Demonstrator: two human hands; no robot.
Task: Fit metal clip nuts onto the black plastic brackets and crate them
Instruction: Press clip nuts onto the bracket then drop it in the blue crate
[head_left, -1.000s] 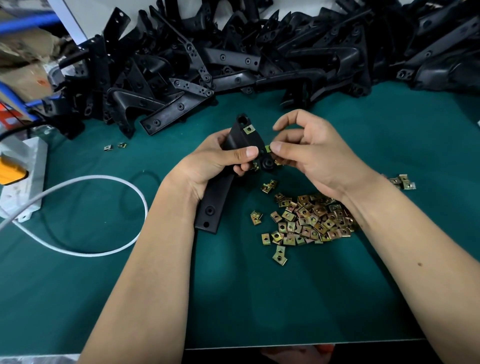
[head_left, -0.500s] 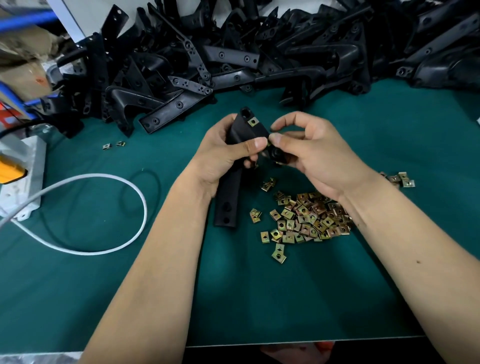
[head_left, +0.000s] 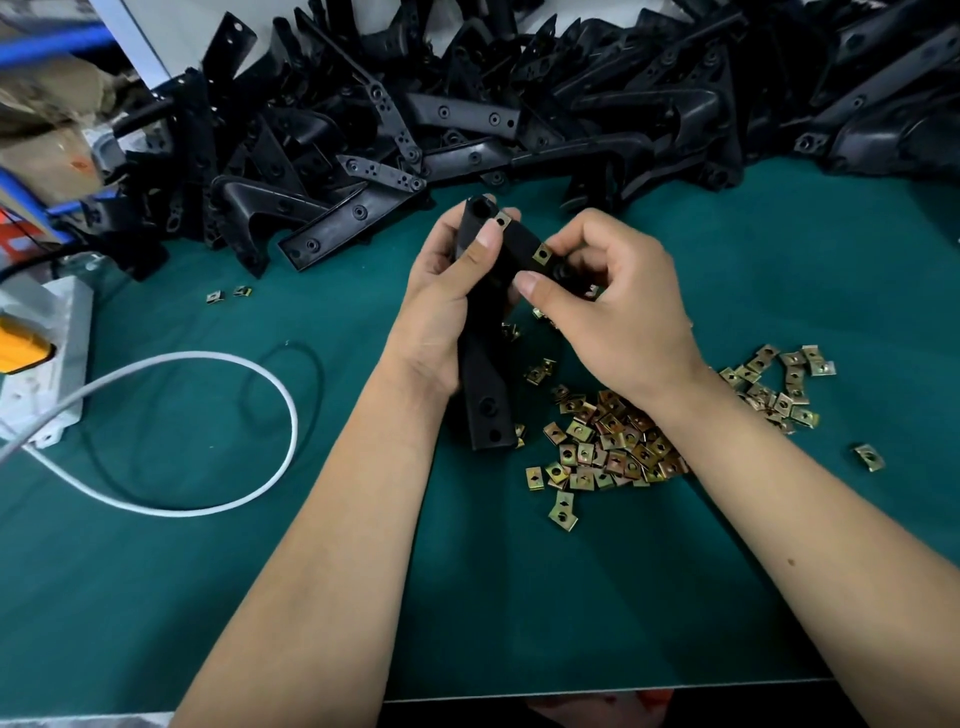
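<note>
The bracket (head_left: 485, 332) is held above the green mat (head_left: 519, 597), long axis running away from the viewer, lower end near the nut pile (head_left: 608, 441). Two clip nuts are already seated on its upper edge: one near the top (head_left: 501, 221), one lower on the right edge (head_left: 542, 254).

Step in hand, as judged: seating the lower nut, or a further one hidden behind the right fingers (which of the two cannot be told). To do it well, the clip should be slid square onto the edge until its hole lines up with the bracket hole, with the left thumb bracing the opposite face so the part does not twist. A skewed clip is likely to sit proud or spring off.

Left hand (head_left: 447, 312): fingers curled round the bracket's upper half, thumb (head_left: 485, 244) laid along its front face. Right hand (head_left: 613, 306): fingers curled in at the bracket's right edge just beside the lower nut, thumb tip (head_left: 527, 285) pressing toward the part. Both forearms reach in from the near edge.

Unfitted brackets (head_left: 467, 119) are heaped at the far side. No crate is in view.
</note>
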